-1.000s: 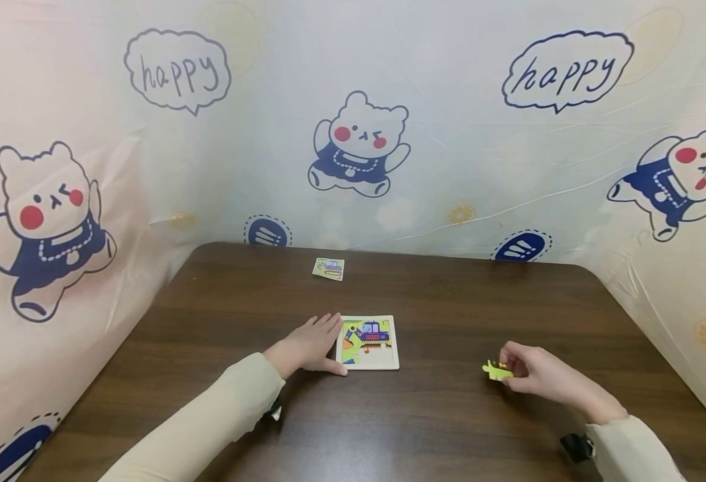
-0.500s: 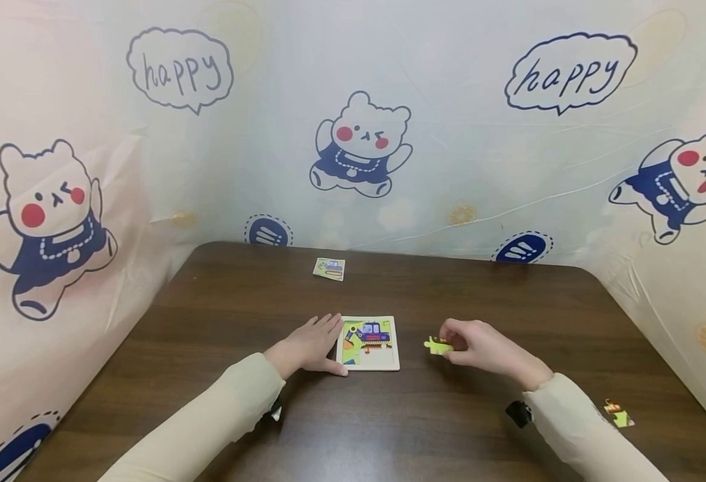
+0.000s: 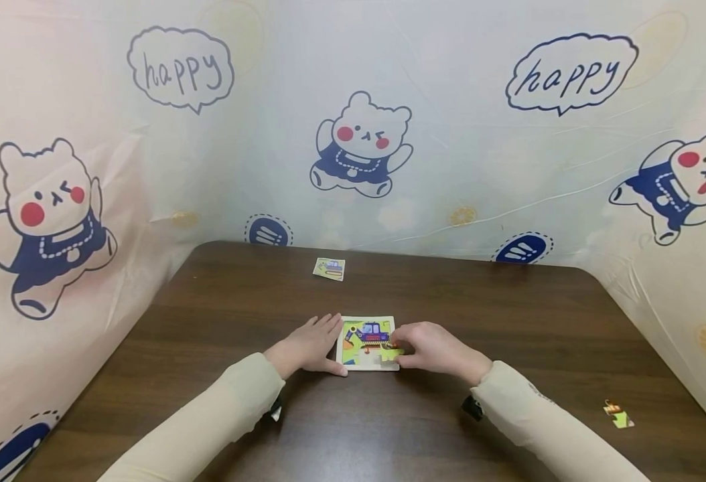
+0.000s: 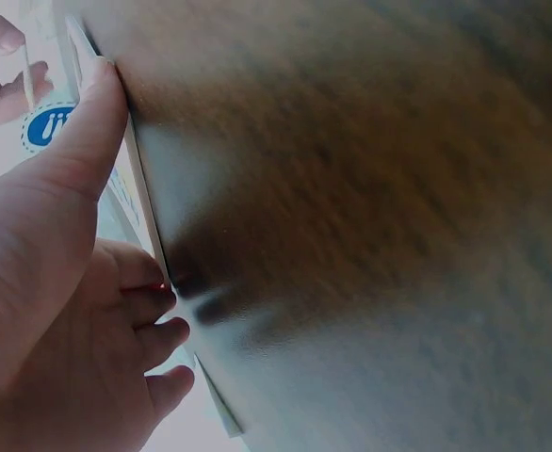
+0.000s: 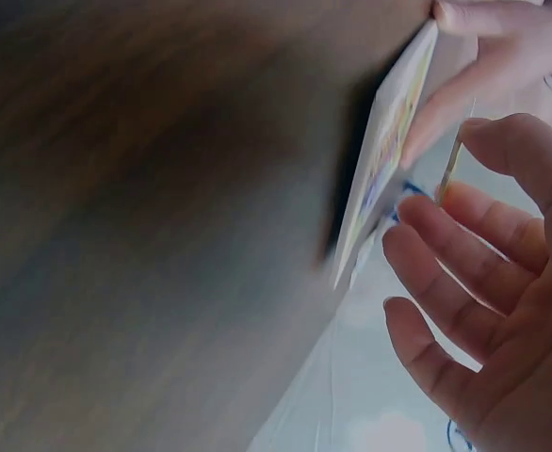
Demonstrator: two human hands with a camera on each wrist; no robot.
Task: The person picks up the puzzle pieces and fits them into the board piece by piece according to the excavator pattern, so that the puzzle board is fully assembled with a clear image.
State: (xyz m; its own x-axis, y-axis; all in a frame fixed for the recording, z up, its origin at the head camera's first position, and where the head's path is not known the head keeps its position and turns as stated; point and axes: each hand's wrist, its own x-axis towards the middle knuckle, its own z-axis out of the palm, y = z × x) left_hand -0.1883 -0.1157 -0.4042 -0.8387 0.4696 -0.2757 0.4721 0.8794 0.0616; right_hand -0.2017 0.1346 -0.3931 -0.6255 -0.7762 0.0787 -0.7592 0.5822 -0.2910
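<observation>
A square puzzle board (image 3: 368, 367) with a pale frame and a blue excavator picture lies mid-table; its lower part shows bare backing. My left hand (image 3: 312, 345) rests against the board's left edge, fingers straight and thumb at the near corner. Over the board's right side, my right hand (image 3: 439, 349) pinches a yellow-green puzzle piece (image 3: 392, 355) between thumb and fingers. In the right wrist view that puzzle piece (image 5: 451, 168) shows edge-on, held above the board (image 5: 389, 141), the other fingers loosely bent.
Another puzzle piece (image 3: 619, 414), orange and green, lies at the right of the brown table (image 3: 485, 294). A small picture card (image 3: 329, 269) with a similar excavator lies toward the back. A printed cloth (image 3: 461, 134) hangs behind the table.
My right hand has carried the pinched puzzle piece leftward from the table's right side to over the board. The other piece at right has come into sight. My left hand stays put.
</observation>
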